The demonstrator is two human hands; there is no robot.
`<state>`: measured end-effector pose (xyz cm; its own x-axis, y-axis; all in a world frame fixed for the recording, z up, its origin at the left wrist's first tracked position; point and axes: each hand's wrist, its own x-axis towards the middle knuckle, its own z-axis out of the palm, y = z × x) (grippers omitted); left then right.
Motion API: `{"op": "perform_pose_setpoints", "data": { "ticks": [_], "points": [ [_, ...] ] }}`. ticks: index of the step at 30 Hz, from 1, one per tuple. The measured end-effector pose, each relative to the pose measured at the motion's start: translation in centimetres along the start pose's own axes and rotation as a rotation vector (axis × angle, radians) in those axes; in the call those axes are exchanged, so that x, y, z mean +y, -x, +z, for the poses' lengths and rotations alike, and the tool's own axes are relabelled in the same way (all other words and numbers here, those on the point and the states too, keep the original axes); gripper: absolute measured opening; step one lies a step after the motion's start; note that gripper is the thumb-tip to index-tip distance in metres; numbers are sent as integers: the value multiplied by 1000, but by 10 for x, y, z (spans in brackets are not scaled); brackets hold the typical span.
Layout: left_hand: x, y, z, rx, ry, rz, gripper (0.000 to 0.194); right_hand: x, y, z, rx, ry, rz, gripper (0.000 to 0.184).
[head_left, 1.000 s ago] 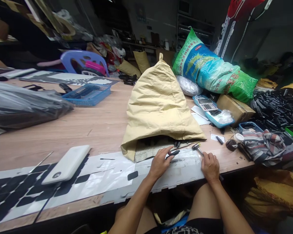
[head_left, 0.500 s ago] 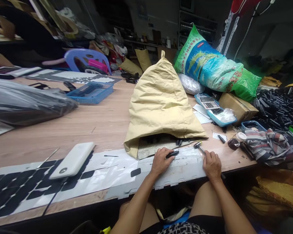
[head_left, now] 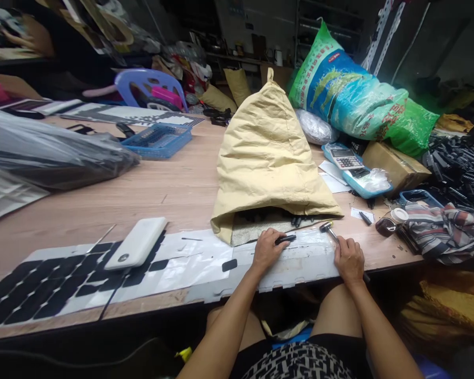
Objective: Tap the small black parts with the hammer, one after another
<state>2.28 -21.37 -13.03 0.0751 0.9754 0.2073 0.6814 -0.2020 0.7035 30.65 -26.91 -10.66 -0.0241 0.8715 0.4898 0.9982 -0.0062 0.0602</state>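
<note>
My left hand (head_left: 267, 249) is closed around a small black elongated piece (head_left: 286, 238), low over the grey-white board (head_left: 300, 267) at the table's front edge. To its right, my right hand (head_left: 349, 259) grips a small hammer (head_left: 332, 232) by the handle. The hammer's metal head, with one yellowish end, points away from me and to the left. Just beyond both hands lies a large cream sack (head_left: 276, 173) with its mouth open towards me. Several black pieces (head_left: 298, 221) show at the mouth; the inside is dark.
A white power bank (head_left: 137, 243) rests on a sheet with black pads at left. Further back is a blue basket (head_left: 158, 141). On the right are a calculator (head_left: 345, 159), a cardboard box (head_left: 396, 166), a lidded jar (head_left: 387, 225) and a checked cloth (head_left: 444, 231). A co-worker sits far left.
The camera view has turned left and tilted down, so things sit further right and higher. My left fingers have closed more around the black piece. The hammer stays in my right hand.
</note>
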Motion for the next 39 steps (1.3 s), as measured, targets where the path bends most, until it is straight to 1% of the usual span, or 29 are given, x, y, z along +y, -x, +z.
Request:
{"op": "perform_pose_setpoints", "data": {
  "ticks": [4,6,8,11,13,16,19,23,26,31,36,39],
  "points": [
    [2,-1,-2,6,10,-27,17,5,-3,1,-52,-51,4,34],
    [2,-3,-2,-6,16,-42,16,5,-3,1,-51,-131,31,35],
    [2,-4,-3,-22,17,-56,16,-1,-1,-3,-37,-261,78,37],
    [3,-5,-4,-31,23,-70,15,-21,4,-17,-59,-523,85,39],
    [3,-6,-4,-29,33,-75,15,-38,6,-27,-109,-676,33,38],
    [3,-6,-4,-28,39,-77,14,-62,6,-37,-171,-799,-49,37],
    [3,-6,-4,-29,48,-71,15,-77,4,-36,-199,-836,-111,38],
    [4,-6,-4,-27,28,-58,14,-85,4,-29,-244,-805,-143,39],
    [4,-7,-3,-20,20,-67,14,-85,2,-27,-263,-785,-130,38],
    [2,-7,-1,-16,53,-72,16,-80,0,-31,-194,-818,-107,38],
    [1,-7,0,1,42,-61,16,-76,2,-29,-217,-823,-81,36],
    [1,-7,0,5,38,-65,15,-68,-2,-29,-186,-837,-56,36]
  ]
}}
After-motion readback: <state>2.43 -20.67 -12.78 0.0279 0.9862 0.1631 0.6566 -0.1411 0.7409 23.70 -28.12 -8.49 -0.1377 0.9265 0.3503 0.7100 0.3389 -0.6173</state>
